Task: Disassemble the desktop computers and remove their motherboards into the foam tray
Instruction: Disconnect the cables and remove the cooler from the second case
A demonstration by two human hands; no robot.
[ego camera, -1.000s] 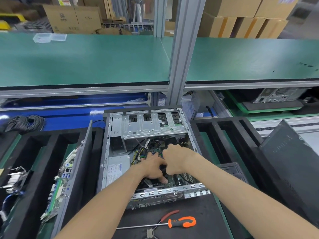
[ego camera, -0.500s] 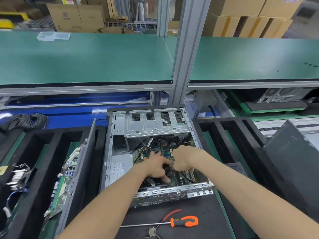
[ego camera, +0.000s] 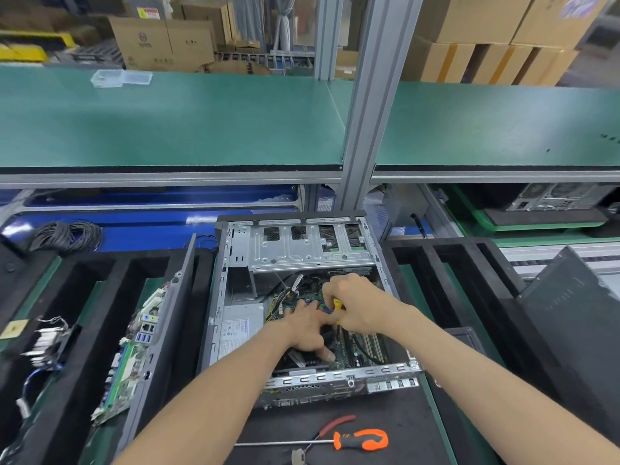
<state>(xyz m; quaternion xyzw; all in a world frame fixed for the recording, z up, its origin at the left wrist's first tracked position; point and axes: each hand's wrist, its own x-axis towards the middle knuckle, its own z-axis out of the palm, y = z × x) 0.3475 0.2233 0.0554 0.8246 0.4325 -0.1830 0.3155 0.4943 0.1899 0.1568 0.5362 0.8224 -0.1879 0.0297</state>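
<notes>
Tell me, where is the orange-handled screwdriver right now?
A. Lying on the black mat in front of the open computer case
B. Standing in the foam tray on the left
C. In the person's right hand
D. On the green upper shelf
A: the orange-handled screwdriver lies flat on the black mat, nearer the camera than the open computer case, untouched by either hand.

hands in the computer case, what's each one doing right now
Left hand: open, fingers spread and pressing on the motherboard.
Right hand: closed around a yellow-handled tool.
</notes>
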